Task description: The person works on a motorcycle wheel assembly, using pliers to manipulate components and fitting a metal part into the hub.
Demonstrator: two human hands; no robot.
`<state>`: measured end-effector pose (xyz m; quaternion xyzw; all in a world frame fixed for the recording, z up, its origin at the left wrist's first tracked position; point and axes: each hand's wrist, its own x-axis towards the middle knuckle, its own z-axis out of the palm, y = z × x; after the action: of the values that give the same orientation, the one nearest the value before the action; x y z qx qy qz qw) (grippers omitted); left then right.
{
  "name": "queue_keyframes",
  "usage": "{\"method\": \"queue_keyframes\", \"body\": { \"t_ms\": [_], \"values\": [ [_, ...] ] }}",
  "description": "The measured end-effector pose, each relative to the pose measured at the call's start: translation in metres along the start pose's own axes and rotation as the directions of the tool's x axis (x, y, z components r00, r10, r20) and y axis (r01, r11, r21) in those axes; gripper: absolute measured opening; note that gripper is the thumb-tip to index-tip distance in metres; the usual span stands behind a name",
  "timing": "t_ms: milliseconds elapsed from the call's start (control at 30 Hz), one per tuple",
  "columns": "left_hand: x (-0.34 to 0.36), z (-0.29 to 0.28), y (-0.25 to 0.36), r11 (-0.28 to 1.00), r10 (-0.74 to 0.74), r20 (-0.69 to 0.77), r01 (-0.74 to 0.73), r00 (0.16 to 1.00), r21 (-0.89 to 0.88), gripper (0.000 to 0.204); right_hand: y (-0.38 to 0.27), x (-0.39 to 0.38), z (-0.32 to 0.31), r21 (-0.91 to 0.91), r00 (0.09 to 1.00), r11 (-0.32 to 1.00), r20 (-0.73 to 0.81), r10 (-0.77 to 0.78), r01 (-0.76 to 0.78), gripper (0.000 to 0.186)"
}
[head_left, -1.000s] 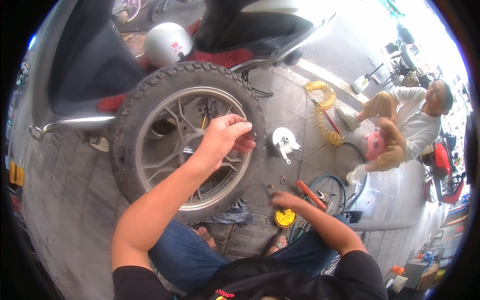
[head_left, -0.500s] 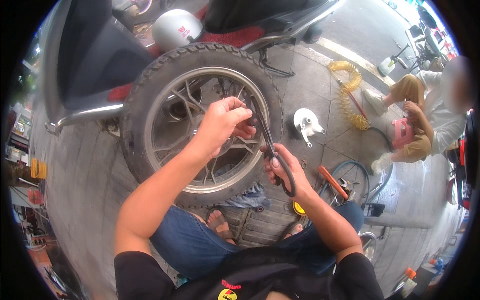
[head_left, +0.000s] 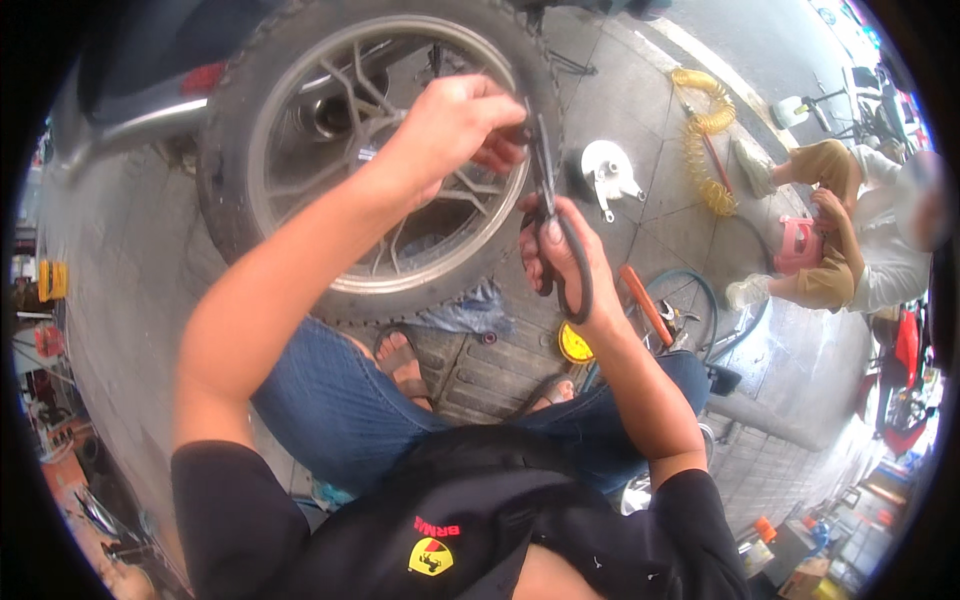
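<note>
My right hand (head_left: 568, 255) grips a pair of black-handled scissors (head_left: 546, 175), blades pointing away from me. The blade tips look slightly apart. My left hand (head_left: 455, 130) pinches a small dark piece (head_left: 527, 131) right beside those tips; fingers and blades partly hide it, and its kind is unclear. Both hands are raised over the right part of a spoked wheel with a knobbly black tyre (head_left: 228, 190). The wheel lies in front of my knees, its pale metal rim facing up.
Right of the wheel lies a silvery brake-drum plate (head_left: 603, 170). Beyond it is a coiled yellow air hose (head_left: 716, 190). Near my right knee are an orange-handled tool (head_left: 646, 305) and a yellow round tin (head_left: 575, 343). A person (head_left: 850, 220) sits at the right by a pink stool (head_left: 798, 245).
The view has shifted, so the wheel sits higher in the picture. My hands keep their hold on the scissors and the small dark piece, still close together.
</note>
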<state>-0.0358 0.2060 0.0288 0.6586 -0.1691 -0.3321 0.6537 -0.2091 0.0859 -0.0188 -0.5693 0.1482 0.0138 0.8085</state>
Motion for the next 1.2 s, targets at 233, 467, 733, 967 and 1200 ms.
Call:
{"method": "queue_keyframes", "body": {
  "t_ms": [233, 467, 733, 967, 1200],
  "values": [
    [0.001, 0.001, -0.004, 1.0, -0.015, -0.023, 0.016, 1.0, 0.022, 0.021, 0.002, -0.004, 0.002, -0.025, 1.0, 0.999, -0.004, -0.022, 0.022, 0.042],
    [-0.004, 0.002, -0.003, 0.995, -0.085, 0.014, 0.085, 0.996, -0.047, 0.023, 0.004, -0.004, -0.002, -0.111, 0.998, 0.992, 0.001, -0.066, 0.066, 0.04],
    [-0.007, 0.003, 0.0, 0.992, -0.121, 0.075, 0.119, 0.99, 0.03, 0.026, 0.003, -0.003, -0.002, -0.097, 0.996, 0.991, -0.019, -0.089, 0.087, 0.04],
    [-0.008, 0.003, -0.001, 0.993, -0.12, 0.088, 0.12, 0.989, 0.004, 0.022, 0.0, -0.005, -0.001, -0.084, 0.997, 0.994, -0.018, -0.078, 0.076, 0.041],
    [-0.004, 0.005, 0.001, 0.99, -0.134, 0.109, 0.129, 0.985, 0.052, 0.017, 0.001, -0.007, -0.005, -0.085, 0.998, 0.994, -0.008, -0.063, 0.062, 0.042]
  ]
}}
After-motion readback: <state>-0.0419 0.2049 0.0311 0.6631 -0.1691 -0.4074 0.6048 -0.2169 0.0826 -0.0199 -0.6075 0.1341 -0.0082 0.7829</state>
